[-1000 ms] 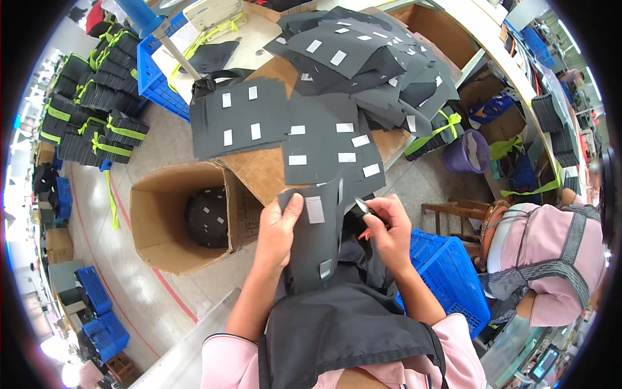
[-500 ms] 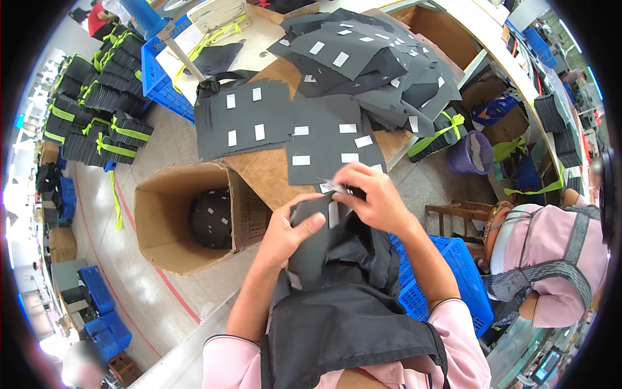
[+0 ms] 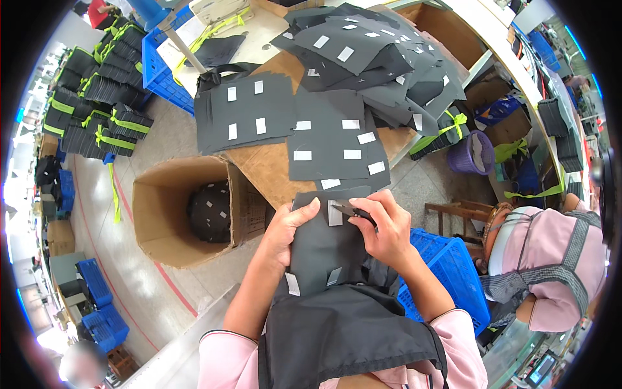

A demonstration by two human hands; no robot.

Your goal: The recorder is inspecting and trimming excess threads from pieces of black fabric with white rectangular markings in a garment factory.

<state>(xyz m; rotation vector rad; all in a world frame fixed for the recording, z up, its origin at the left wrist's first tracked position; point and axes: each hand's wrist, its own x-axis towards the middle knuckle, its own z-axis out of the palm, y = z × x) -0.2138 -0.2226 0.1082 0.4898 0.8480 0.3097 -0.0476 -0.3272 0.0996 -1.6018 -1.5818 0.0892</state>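
one dark sheet (image 3: 321,241), bent a moment ago, now spreads flatter before my apron (image 3: 350,330), pinched by my left hand (image 3: 283,230), while snips (image 3: 350,211) clasped in my right hand (image 3: 387,231) point at its upper white patch (image 3: 335,216), which seems within reach.

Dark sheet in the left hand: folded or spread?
Spread where visible: the dark sheet shows a broad face between left hand and right hand. Near the apron, cannot tell.
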